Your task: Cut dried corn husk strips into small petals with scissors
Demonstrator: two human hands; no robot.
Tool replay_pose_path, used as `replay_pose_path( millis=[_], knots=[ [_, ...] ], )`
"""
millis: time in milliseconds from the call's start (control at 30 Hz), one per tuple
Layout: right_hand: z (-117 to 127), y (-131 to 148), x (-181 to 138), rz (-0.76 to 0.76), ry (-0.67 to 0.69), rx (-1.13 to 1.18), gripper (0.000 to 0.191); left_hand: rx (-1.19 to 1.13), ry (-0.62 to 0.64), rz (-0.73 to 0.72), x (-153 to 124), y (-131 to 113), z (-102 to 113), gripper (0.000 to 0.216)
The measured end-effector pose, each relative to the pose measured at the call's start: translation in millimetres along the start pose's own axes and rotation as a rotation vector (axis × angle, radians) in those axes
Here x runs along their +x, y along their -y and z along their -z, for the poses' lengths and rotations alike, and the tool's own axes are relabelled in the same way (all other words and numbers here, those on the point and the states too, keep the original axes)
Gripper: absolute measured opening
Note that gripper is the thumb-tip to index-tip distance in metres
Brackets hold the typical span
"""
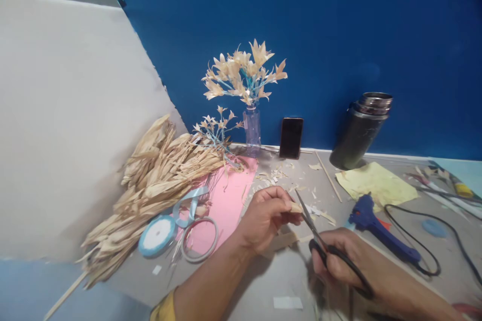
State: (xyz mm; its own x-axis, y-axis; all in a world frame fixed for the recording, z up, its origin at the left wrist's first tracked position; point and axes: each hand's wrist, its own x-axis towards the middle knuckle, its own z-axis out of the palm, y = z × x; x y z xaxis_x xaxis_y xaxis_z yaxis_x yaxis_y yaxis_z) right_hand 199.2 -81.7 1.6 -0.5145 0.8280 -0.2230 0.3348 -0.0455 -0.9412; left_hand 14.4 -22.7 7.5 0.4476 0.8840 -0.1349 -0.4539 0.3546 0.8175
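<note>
Between the thumb and fingers of my left hand is a small piece of pale corn husk. My right hand grips a pair of black-handled scissors, whose blades point up and left and meet the husk piece. Below my left hand lies a flat strip of husk. Small husk scraps are scattered on the table beyond my hands. To the right of the scissors rests a blue glue gun.
Left are a pile of dried husks, a blue ribbon spool, a tape roll and pink paper. Husk flowers stand in a clear bottle, beside a phone. Right are a dark flask and yellow paper.
</note>
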Motion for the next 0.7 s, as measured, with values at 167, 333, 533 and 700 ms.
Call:
replay_pose_path(
  millis=[167,333,533,700],
  knots=[
    [0.1,-2.3,0.5,-0.056,-0.032,0.003,0.043,-0.017,-0.011,0.006,-0.7,-0.1,-0.7,0.016],
    [-1.2,-1.5,0.5,-0.13,-0.041,0.002,0.034,-0.012,-0.018,0.003,0.2,0.0,0.2,0.016],
    [-1.7,-0.3,0.6,-0.138,-0.04,0.015,0.032,-0.017,-0.005,0.011,0.0,0.3,1.3,0.016],
    [-1.3,3.6,-0.3,-0.129,-0.051,0.032,0.033,-0.02,-0.001,0.009,-0.8,-1.5,1.0,0.017]
  ],
)
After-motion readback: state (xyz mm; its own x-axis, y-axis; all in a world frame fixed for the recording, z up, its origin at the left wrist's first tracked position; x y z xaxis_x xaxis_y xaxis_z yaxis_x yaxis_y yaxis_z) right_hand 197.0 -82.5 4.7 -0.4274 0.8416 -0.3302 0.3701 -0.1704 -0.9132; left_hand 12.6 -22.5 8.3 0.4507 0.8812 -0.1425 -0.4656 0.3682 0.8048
